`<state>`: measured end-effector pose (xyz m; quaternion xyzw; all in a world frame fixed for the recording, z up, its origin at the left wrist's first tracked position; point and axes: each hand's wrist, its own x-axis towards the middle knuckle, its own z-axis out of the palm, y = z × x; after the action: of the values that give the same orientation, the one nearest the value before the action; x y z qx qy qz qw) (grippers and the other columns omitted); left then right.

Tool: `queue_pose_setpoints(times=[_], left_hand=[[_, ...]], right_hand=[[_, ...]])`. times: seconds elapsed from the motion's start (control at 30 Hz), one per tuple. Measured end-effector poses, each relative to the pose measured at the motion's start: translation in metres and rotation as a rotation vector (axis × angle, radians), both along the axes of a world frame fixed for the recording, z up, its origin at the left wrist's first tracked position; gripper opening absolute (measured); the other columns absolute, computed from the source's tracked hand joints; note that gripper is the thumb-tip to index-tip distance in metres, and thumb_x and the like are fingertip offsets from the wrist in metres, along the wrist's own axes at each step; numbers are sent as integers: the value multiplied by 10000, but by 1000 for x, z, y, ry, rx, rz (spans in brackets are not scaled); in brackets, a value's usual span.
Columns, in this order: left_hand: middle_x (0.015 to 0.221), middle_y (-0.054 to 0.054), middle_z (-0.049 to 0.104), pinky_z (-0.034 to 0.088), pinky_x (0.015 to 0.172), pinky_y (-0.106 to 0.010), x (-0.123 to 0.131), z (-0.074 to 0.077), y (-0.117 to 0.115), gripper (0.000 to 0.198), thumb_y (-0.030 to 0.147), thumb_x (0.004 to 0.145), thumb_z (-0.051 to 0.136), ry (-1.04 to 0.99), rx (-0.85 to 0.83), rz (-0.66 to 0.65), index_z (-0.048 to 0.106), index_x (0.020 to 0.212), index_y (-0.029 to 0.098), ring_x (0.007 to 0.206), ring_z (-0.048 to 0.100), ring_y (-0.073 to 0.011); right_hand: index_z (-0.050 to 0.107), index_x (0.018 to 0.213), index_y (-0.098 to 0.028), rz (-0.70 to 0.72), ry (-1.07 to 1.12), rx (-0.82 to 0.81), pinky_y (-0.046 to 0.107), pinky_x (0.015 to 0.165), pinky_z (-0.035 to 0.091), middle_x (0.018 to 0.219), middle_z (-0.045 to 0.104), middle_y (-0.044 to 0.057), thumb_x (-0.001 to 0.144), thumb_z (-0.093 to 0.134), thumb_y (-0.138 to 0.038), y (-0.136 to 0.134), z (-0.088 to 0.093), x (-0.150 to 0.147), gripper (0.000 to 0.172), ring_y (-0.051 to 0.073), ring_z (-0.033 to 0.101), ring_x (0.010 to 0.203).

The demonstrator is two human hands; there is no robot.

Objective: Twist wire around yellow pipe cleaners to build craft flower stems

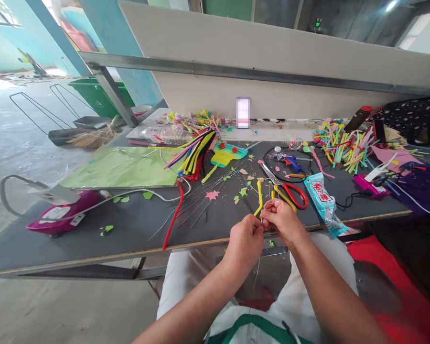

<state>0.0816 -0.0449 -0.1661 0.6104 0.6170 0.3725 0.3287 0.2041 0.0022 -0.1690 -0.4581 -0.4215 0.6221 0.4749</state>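
Observation:
At the table's front edge my left hand (246,236) and my right hand (280,220) meet, fingertips pinched together. Between them runs a thin wire (257,273), whose loose end hangs down over my lap. Whatever else the fingertips cover is hidden. Just beyond the hands a bent yellow pipe cleaner (260,197) lies on the table. Scissors with red handles (296,196) rest close to my right hand, beside a yellow-handled tool (285,198) that is partly covered.
Loose wires (197,203) and foam scraps (212,195) litter the dark table (129,239). Behind them lie a bundle of coloured pipe cleaners (197,153), a blue glue gun (292,163) and a snack wrapper (320,196). A phone (242,113) leans against the white board (294,98).

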Motion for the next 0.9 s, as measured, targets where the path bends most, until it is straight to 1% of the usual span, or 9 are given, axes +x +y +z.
queue_pose_setpoints(times=[0.17,0.27,0.33,0.43,0.5,0.6,0.67,0.77,0.9], left_hand=[[623,12,594,359,580,-205,4,-4,-1,146,95,722,453,1,37,-5,542,653,188,607,533,-117],[606,18,584,349,564,-205,5,-6,0,132,111,721,463,-2,34,10,545,659,193,582,524,-117],[583,22,570,338,547,-206,3,-7,1,120,124,721,469,-6,14,12,544,661,195,558,515,-117],[565,25,553,318,531,-208,1,-7,1,115,131,727,465,11,7,13,538,665,197,536,500,-116],[562,25,548,305,526,-209,-1,-6,0,117,134,736,461,41,2,14,531,667,197,524,490,-113],[575,23,555,295,526,-211,-1,-4,-3,115,147,760,459,84,7,1,523,680,198,525,486,-112],[597,18,566,296,535,-214,0,-2,-4,115,155,778,457,124,37,-12,519,692,200,546,493,-117],[633,7,584,308,553,-221,1,-1,-5,124,172,811,449,188,79,-29,520,714,201,581,509,-127],[669,-13,603,342,577,-227,2,0,-4,151,196,852,424,238,75,-68,530,745,196,613,542,-140]], right_hand=[[476,770,-201,-53,-17,23,221,396,395,531,586,-63,614,685,-217,0,-4,-2,261,86,480,381],[486,774,-198,-61,-22,20,212,394,393,532,588,-63,615,695,-227,0,-3,-3,264,81,474,382],[503,782,-192,-11,-19,-8,212,414,419,560,604,-52,624,711,-250,0,1,-1,268,84,498,412],[536,807,-181,82,-19,-39,219,438,460,686,658,-8,660,713,-310,0,6,4,265,85,536,454],[556,826,-180,82,-37,-35,213,407,453,742,670,8,678,704,-345,-1,8,8,266,81,535,439],[576,782,-176,74,-111,-59,202,347,414,650,638,-12,695,685,-366,-5,9,13,236,73,494,378],[577,721,-171,104,-143,-88,195,331,389,590,607,-28,700,675,-361,-8,9,14,214,65,465,352],[571,663,-167,149,-124,-99,179,316,338,564,583,-40,686,682,-346,-10,8,14,212,52,442,339],[570,660,-166,178,-127,-99,176,309,309,557,583,-46,670,686,-350,-8,6,15,218,45,429,323]])
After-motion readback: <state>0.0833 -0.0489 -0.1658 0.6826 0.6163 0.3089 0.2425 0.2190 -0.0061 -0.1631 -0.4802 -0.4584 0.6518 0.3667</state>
